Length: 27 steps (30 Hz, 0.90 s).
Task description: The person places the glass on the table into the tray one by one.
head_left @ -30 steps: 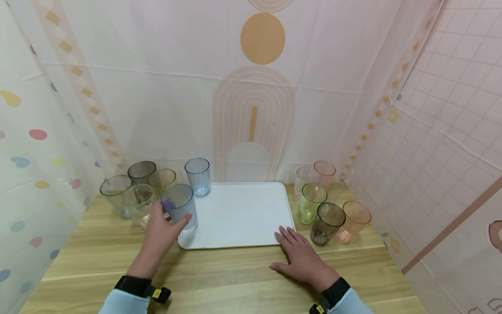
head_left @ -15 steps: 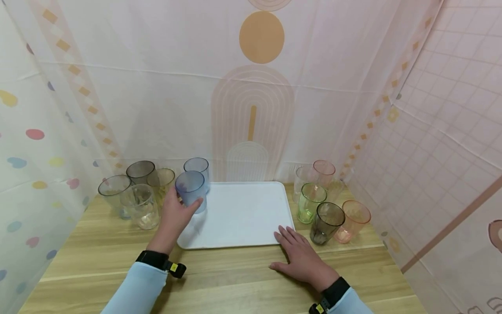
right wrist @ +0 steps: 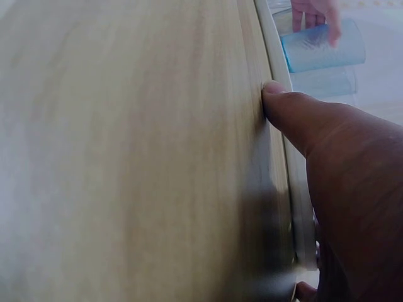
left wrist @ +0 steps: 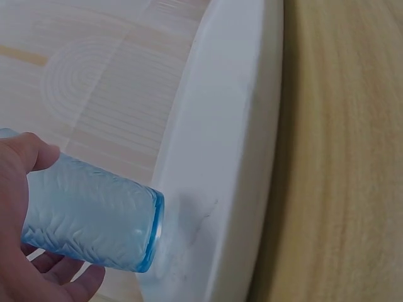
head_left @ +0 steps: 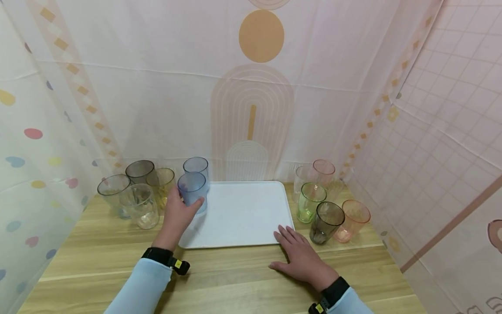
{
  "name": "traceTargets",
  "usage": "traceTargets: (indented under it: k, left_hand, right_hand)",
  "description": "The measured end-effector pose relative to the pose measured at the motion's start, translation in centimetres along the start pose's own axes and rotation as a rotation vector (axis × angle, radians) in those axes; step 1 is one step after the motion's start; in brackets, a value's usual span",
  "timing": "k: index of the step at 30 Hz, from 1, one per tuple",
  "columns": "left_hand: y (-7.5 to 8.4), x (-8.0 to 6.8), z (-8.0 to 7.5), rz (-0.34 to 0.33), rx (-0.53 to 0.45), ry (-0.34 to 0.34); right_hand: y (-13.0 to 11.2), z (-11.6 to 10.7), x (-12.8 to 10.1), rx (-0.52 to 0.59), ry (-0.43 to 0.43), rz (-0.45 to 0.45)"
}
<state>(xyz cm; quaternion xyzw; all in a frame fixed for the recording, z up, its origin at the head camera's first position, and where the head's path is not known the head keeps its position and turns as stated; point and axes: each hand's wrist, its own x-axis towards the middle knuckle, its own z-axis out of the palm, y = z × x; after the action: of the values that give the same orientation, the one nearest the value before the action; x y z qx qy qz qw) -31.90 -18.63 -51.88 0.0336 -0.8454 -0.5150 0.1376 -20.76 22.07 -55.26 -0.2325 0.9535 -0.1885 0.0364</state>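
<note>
My left hand [head_left: 178, 214] grips a pale blue ribbed cup [head_left: 192, 192] and holds it upright over the back left corner of the white tray [head_left: 243, 218]. In the left wrist view the blue cup [left wrist: 94, 217] has its base close to the tray [left wrist: 220, 157]. A second blue cup [head_left: 196, 165] stands just behind it at the tray's far left corner. My right hand [head_left: 300, 257] lies flat on the wooden table [head_left: 235, 279], fingertips against the tray's near right edge. In the right wrist view my thumb [right wrist: 296, 119] touches the tray rim [right wrist: 277, 82].
Left of the tray stand several cups: grey [head_left: 140, 171], amber [head_left: 161, 179] and clear [head_left: 139, 206]. Right of it are green [head_left: 310, 200], dark grey [head_left: 325, 222], orange [head_left: 353, 220] and pink [head_left: 323, 172] cups. Patterned curtains close in the back and sides.
My left hand has carried the blue cup from the tray's front left corner back and slightly right, to beside the other blue cup. The right hand has not moved.
</note>
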Motion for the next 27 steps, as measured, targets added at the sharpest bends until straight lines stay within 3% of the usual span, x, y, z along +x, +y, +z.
traceTargets:
  k: [27]
  left_hand:
    - [-0.89,0.10,0.36,-0.027,0.042,-0.023]
  right_hand:
    - [-0.16,0.01,0.01,-0.007,0.020,-0.011]
